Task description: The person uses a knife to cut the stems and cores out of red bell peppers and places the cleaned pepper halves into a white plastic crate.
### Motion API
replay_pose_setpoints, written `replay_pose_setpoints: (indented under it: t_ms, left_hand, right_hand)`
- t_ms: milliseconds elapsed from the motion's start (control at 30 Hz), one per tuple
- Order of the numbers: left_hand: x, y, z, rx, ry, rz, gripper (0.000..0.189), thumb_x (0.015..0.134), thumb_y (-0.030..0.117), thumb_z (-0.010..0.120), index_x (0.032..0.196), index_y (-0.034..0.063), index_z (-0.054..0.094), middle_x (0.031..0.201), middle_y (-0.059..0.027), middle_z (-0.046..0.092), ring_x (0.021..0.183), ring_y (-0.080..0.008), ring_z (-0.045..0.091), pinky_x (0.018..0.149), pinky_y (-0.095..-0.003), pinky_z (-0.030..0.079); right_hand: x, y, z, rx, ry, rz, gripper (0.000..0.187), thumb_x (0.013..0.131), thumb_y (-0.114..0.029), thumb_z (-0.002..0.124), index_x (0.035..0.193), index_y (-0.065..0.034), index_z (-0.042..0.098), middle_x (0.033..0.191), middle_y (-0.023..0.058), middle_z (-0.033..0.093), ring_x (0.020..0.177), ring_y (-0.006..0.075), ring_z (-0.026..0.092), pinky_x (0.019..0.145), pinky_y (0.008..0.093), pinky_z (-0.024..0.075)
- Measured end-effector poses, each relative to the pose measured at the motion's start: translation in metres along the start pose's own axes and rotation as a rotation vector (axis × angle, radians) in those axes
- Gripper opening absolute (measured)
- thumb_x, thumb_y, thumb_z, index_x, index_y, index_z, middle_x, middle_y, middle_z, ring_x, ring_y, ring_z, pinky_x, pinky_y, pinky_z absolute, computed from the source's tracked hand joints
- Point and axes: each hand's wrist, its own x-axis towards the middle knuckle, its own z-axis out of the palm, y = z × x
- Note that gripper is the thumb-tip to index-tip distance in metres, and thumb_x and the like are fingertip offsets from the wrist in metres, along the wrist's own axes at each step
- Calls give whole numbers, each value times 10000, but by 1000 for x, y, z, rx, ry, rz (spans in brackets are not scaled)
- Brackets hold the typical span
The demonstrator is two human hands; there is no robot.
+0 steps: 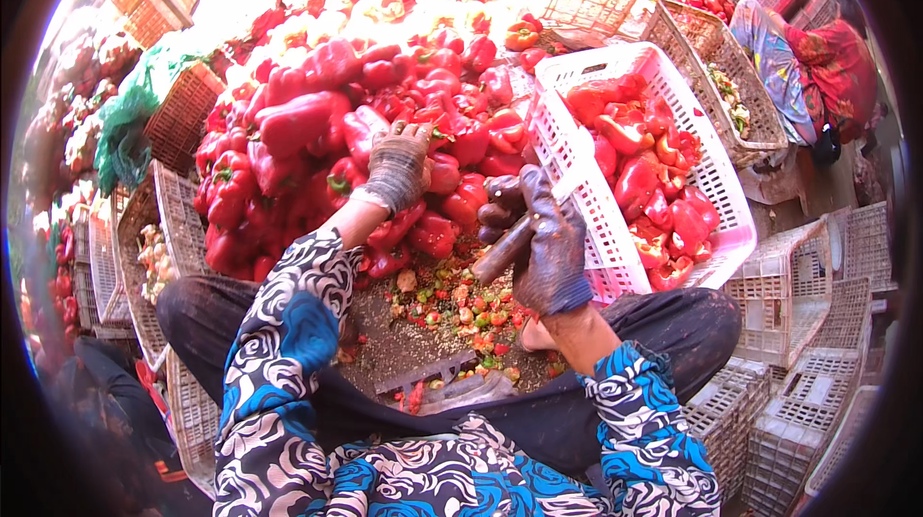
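Note:
My left hand [398,167], in a worn grey glove, rests on a large heap of red bell peppers [303,124]. Its fingers curl over peppers; whether it grips one is hard to tell. My right hand [548,246] wears a dark, stained glove and is closed around a short brown cylindrical handle [501,251], perhaps of a tool whose other end I cannot make out. Just right of that hand stands a pink-white plastic crate [728,257] holding cut red pepper pieces [638,178]. Between my legs lie cut-off pepper cores and stem ends [476,308] among scattered seeds.
A brown crate [757,124] with pale scraps stands beyond the pink one, near a seated person [829,77]. Stacked crates [786,401] rise at my right. Another crate [140,221] with trimmings is at left, below green netting [130,120]. Bright glare washes out the far heap.

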Motion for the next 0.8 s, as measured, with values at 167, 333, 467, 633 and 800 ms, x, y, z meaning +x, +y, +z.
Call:
replay_pose_setpoints:
  t_ms: [167, 333, 467, 633, 800]
  left_hand:
    - [55, 1, 57, 291, -204, -14, 464, 811, 302, 628, 1215, 85, 558, 1218, -124, 596, 1181, -277, 537, 968, -503, 372]
    - [73, -2, 68, 233, -173, -18, 340, 847, 315, 607, 1124, 119, 626, 1122, -123, 648, 1120, -290, 585, 952, -547, 383]
    - [73, -1, 36, -62, -165, -208, 417, 858, 401, 653, 1135, 91, 621, 1135, -148, 667, 1089, -329, 623, 936, -535, 412]
    - [52, -23, 29, -1232, -15, -287, 285, 906, 292, 676, 989, 21, 651, 824, -46, 656, 760, -136, 574, 720, -314, 471]
    - [1, 32, -35, -1523, -41, -256, 256, 948, 272, 640, 979, 18, 644, 883, 18, 620, 822, -66, 532, 759, -243, 446]
  right_hand:
    - [2, 3, -8, 32, 2, 72, 305, 975, -295, 582, 1088, -14, 614, 1011, 111, 675, 798, 187, 680, 636, 314, 587]
    - [-2, 3, -7, -57, -49, 103, 289, 977, -260, 581, 1117, -11, 629, 1070, 94, 682, 804, 155, 677, 623, 277, 568]
    - [7, 4, -11, -134, 10, 55, 287, 959, -239, 615, 1158, -34, 638, 1063, 70, 686, 776, 127, 667, 532, 235, 533]
    - [36, 25, -20, -271, 121, -88, 366, 901, -197, 698, 1232, -59, 624, 941, 2, 675, 648, 39, 585, 428, 188, 449]
    - [55, 36, -33, -357, -47, -160, 493, 900, -217, 702, 1344, -92, 526, 935, -5, 640, 704, 44, 550, 509, 206, 480]
